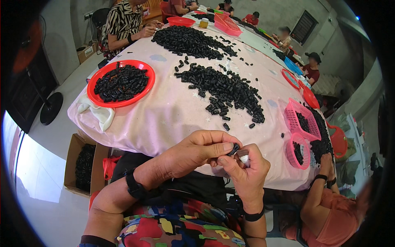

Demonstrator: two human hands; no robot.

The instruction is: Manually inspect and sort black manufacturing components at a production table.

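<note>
Our left hand [193,149] and right hand [252,169] meet, fingertips close together, above the near edge of the pink-clothed counter [160,119]. Left: thumb and forefinger pinched on a small black part [235,148], which sits between the two hands. Right: fingers curled around a small pale item [243,159], kind unclear; whether the right fingers also touch the black part, we cannot tell.

Beyond our hands, on the cloth: a loose heap of short black cylinders [224,88], a few strays at its near end. Farther off, a larger black heap [185,41]. Left of the nearer heap: a round red tray [152,78] filled with black pieces, a white cloth [103,116] just beside it, draped at the counter's edge. To the right: two pink baskets [314,131] holding black pieces. Below, on the floor at left: a cardboard box [98,168], black pieces inside.
</note>
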